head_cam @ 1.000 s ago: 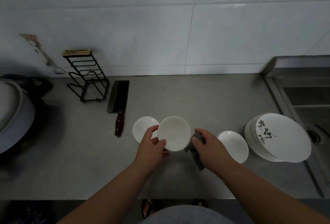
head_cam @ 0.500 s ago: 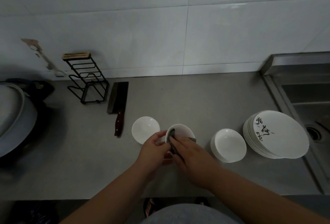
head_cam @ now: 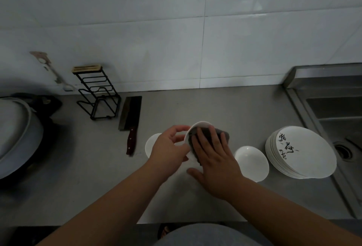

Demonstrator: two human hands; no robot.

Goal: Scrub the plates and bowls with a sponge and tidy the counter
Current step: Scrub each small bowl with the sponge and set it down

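Note:
My left hand (head_cam: 168, 147) grips a small white bowl (head_cam: 191, 128) by its left rim, tilted up above the steel counter (head_cam: 225, 112). My right hand (head_cam: 213, 155) presses a dark sponge (head_cam: 224, 135) into the bowl with straight fingers, covering most of its inside. Another small white bowl (head_cam: 151, 145) sits on the counter behind my left hand, partly hidden. A further white bowl (head_cam: 251, 162) stands to the right. A stack of white plates (head_cam: 301, 151) with black brush writing on top lies beside the sink.
A cleaver (head_cam: 131, 116) lies left of the bowls, next to a black wire rack (head_cam: 98, 94) by the tiled wall. A large pot lid (head_cam: 17, 136) is at the far left. The sink (head_cam: 337, 120) with its drain is at the right.
The bowl has been tipped further up and my right hand has slid the sponge deeper across its inside, from the rim to covering most of it.

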